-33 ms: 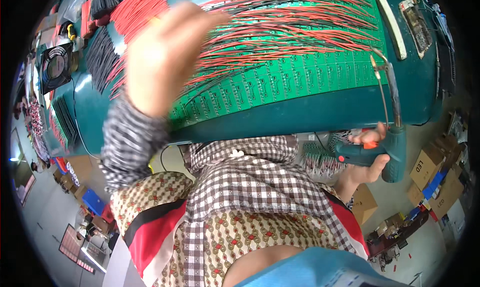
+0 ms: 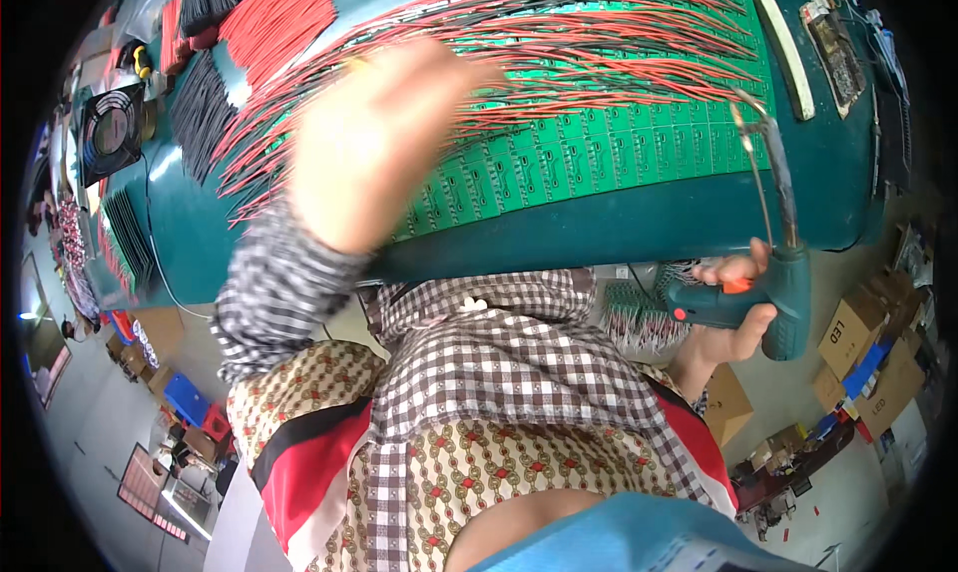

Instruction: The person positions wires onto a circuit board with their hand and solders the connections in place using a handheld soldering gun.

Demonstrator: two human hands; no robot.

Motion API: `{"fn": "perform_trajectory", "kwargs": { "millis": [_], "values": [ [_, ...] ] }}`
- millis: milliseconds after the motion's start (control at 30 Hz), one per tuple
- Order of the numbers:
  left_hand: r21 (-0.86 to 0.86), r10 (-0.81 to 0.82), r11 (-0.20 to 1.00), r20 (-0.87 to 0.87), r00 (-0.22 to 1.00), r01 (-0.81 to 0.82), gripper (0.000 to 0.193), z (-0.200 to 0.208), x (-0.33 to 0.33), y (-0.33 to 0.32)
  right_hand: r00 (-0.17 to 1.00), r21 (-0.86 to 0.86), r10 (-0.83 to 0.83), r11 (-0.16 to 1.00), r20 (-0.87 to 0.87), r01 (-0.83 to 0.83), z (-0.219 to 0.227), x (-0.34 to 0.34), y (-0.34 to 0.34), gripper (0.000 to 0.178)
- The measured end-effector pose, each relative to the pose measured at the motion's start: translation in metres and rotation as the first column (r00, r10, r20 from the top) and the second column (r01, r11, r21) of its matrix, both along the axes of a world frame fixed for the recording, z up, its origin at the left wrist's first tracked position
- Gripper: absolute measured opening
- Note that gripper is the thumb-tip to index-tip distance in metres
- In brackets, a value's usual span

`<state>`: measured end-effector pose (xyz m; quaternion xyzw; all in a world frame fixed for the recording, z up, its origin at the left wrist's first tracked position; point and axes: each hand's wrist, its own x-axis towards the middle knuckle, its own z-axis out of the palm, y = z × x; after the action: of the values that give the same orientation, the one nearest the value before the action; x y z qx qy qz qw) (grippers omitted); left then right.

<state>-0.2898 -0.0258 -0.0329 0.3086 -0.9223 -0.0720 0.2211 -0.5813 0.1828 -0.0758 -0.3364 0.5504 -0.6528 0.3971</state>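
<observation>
We see the right hand (image 2: 730,342) closed firmly around a dark green plastic soldering gun with an orange trigger (image 2: 787,307), and its long metal nozzle rises up beyond the fingers. The nozzle's tip is near the right ends of the long thin red and black wires (image 2: 599,63), but we cannot tell if it touches them.

The left hand (image 2: 374,133) is above the left part of these wires, with its fingers pointing to the right. It is blurred (the light on it is also very strong), so we cannot tell if it is grasping something or is released.

Under the wires, to the right of the left hand, we find the flat green printed circuit boards (image 2: 569,163), arranged in rows on the dark green glossy table (image 2: 599,208). Beyond the left hand, to its left, lies a thick pile of loose red wires (image 2: 279,23); nearer to this hand's left is a pile of loose black wires (image 2: 205,113). Farther left stands a square black fan (image 2: 112,133).
</observation>
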Motion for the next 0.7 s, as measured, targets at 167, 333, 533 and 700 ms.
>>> {"fn": "perform_trajectory", "kwargs": {
  "millis": [167, 333, 533, 700],
  "values": [
    [0.21, 0.038, 0.977, -0.001, 0.999, -0.037, 0.038, -0.04, -0.027, 0.041, 0.994, 0.055, 0.107, 0.993, 0.033, -0.108, 0.009, 0.009, -0.006, 0.082],
    [0.168, 0.061, 0.985, -0.105, 0.993, -0.043, 0.035, -0.044, -0.025, 0.044, 0.995, 0.186, 0.089, 0.979, -0.035, -0.081, 0.013, 0.023, 0.005, 0.083],
    [0.164, 0.066, 0.985, -0.115, 0.991, -0.046, 0.033, -0.049, -0.03, 0.046, 0.973, 0.259, 0.209, 0.949, -0.1, -0.177, 0.02, 0.025, 0.009, 0.084],
    [0.168, 0.071, 0.985, -0.123, 0.99, -0.049, 0.033, -0.048, -0.03, 0.047, 0.96, 0.346, 0.259, 0.915, -0.108, -0.208, 0.034, 0.03, 0.009, 0.08]
  ]
}}
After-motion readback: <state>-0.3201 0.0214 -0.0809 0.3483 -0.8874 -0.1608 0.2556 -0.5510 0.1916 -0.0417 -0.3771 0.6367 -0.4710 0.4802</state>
